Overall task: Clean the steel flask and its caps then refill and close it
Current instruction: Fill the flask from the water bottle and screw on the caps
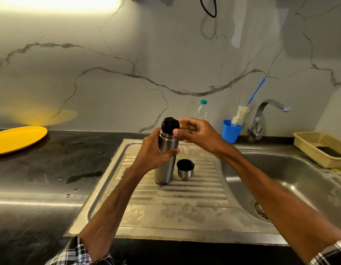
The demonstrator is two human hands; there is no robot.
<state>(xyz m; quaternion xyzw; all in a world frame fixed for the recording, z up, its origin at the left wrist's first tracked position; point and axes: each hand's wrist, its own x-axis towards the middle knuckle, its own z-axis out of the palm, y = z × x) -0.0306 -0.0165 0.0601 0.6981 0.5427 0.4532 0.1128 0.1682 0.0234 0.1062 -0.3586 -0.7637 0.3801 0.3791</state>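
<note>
Two caps belong to this flask [164, 173], and only one is off: the steel outer cap [185, 170] sits mouth-up on the draining board [166, 203], just right of the flask's foot. The black inner stopper [170, 124] is on the neck. The flask stands upright on the ribbed board, left of the sink basin [280, 180].

My left hand [156, 153] is wrapped round the middle of the body, thumb across the near side. My right hand [198, 133] is up at the neck on the right, fingers loosely curled and thumb tip at the stopper's lower edge. It is blurred, so I cannot tell whether it has the stopper pinched or is only touching it.

As I judge it, the step is getting that stopper off. I should press the base down onto the board with my left hand so the flask cannot spin, set my right fingers fully round the stopper instead of on its edge, and turn it without tilting the flask toward the loose cap. The bottle brush [240, 114] waits in the blue cup [231, 131] by the tap [261, 119], far right.

No brand, label or writing can be read on the flask, its caps or the clear plastic bottle [202, 111] behind.
</note>
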